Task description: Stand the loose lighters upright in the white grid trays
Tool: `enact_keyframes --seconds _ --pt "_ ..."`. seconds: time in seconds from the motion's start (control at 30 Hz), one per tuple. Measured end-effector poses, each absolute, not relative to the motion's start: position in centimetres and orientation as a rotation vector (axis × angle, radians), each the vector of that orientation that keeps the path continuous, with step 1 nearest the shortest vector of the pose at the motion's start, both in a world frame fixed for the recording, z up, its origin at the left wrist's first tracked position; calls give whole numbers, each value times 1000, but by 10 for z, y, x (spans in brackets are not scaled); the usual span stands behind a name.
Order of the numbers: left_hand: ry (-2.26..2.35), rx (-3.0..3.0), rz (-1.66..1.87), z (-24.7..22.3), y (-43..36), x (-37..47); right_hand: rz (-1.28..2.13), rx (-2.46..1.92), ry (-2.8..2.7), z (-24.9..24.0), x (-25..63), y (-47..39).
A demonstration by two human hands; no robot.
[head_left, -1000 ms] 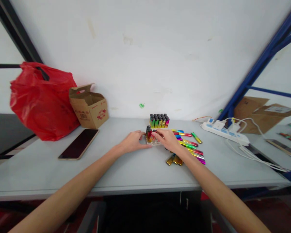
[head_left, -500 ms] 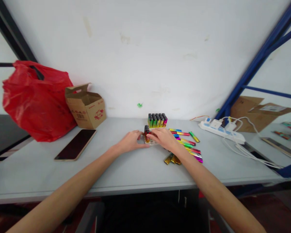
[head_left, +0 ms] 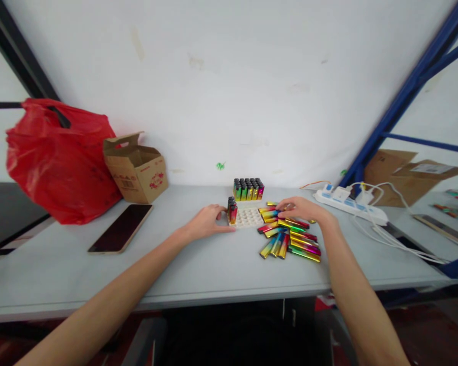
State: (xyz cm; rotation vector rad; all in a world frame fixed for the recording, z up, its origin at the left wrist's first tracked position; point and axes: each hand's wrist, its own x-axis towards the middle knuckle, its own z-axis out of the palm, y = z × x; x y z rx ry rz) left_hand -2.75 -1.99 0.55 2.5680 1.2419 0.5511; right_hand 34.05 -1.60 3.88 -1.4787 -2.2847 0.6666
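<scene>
"Fingers of your left hand (head_left: 204, 223)?"
"Spread wide at the left end of the white holed tray (head_left: 250, 217), centre frame; black-topped lighters (head_left: 232, 213) stand there."
"Your right hand (head_left: 304, 208)?"
"Fingers narrowed over the loose metallic lighters (head_left: 299, 236), right of centre; I can't make out whether you grip one."

Pale grey table (head_left: 198, 269), variously laden
From left to right: a red plastic bag (head_left: 63, 162), a dark-screened phone (head_left: 120, 229), an open cardboard box (head_left: 137, 173), a white holed tray (head_left: 250, 217), a block of upright lighters (head_left: 248, 191) behind it, loose lighters (head_left: 304, 248), a white power strip (head_left: 351, 206).
</scene>
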Motion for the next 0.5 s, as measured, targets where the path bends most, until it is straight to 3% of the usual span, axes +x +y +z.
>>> enact_keyframes --seconds 0.33,0.5 --pt "1233 2574 561 4 -18 -29 682 -1374 -2164 36 338 -11" --pt "1232 2559 586 3 -18 -28 935 -1202 -1861 43 324 -19"
